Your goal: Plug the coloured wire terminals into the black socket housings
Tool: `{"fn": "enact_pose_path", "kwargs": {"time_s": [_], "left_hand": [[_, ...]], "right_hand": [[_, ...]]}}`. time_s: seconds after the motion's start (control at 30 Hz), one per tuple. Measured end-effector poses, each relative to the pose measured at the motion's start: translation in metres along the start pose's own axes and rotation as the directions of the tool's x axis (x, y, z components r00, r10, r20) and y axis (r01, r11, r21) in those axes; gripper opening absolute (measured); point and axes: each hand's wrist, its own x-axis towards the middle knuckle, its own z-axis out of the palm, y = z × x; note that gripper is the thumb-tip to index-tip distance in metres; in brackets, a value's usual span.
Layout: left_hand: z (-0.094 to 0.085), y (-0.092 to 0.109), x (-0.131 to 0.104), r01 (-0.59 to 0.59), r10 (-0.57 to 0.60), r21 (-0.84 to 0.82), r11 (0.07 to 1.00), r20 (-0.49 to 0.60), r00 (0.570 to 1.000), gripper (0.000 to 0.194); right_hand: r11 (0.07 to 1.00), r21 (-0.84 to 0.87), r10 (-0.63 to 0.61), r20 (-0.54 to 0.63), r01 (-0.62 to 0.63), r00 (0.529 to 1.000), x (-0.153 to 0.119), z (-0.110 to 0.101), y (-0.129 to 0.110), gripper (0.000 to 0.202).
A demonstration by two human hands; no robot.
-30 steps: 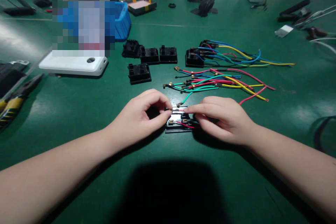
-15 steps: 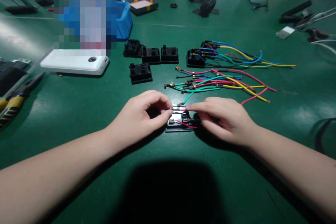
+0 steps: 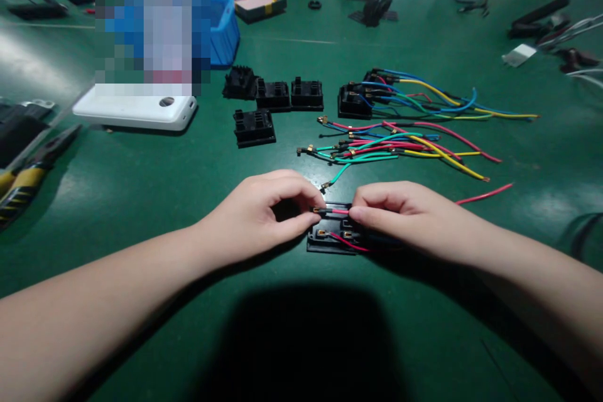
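A red wire with a black-sleeved metal terminal on its left end is stretched between both hands. My left hand pinches it at the terminal end, thumb and forefinger closed. My right hand grips the red length between thumb and forefinger; its tail comes out behind that hand. Directly below lies a black plastic housing, partly hidden by my fingers. In its near side sit two brass terminals, and a second red wire runs from the left one toward the right.
Loose red, green, yellow and blue wires lie beyond my hands. Several black housings stand behind, and two wired ones are at right. A white power bank, pliers and a blue bin are on the left.
Both hands and the red wire have shifted slightly nearer and to the right. My right forefinger, earlier stretched along the wire, is now curled in a pinch. The housing appears slightly nearer too.
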Motion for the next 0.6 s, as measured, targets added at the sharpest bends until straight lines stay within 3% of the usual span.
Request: {"fn": "enact_pose_path", "kwargs": {"time_s": [0.27,0.6], "left_hand": [[0.0007,0.0002,-0.0009,-0.012,0.012,0.009,1.000,0.003,1.000,0.010],[0.0015,-0.0001,-0.0011,0.013,-0.013,0.000,1.000,0.000,1.000,0.012]], "right_hand": [[0.979,0.196,0.061,0.009,-0.061,0.998,0.0041,-0.0045,0.0033,0.034],[0.969,0.231,0.093,0.002,-0.091,0.996,0.0037,-0.0100,-0.0009,0.035]]}}
